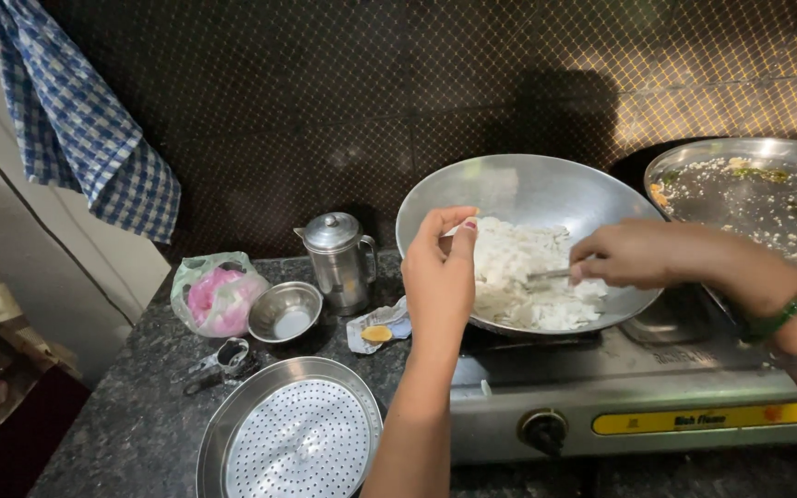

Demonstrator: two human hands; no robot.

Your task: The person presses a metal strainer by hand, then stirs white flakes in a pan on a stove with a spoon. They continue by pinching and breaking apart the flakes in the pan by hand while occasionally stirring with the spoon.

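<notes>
A wide steel wok (528,189) sits on a steel gas stove (638,397) and holds a heap of white flaked food (532,281). My right hand (634,254) grips a metal spoon (546,274) whose end is pushed into the white food. My left hand (440,277) is raised at the wok's near left rim, fingers curled together over the edge of the food; whether it pinches any of it I cannot tell. Green and silver bangles circle my right wrist.
A steel plate (758,198) with food scraps leans at the right. On the dark granite counter stand a lidded steel jug (339,258), a small steel bowl (286,312), a plastic bag (217,293), a perforated steel tray (292,438) and a small opened packet (378,330). A blue checked cloth (80,120) hangs at left.
</notes>
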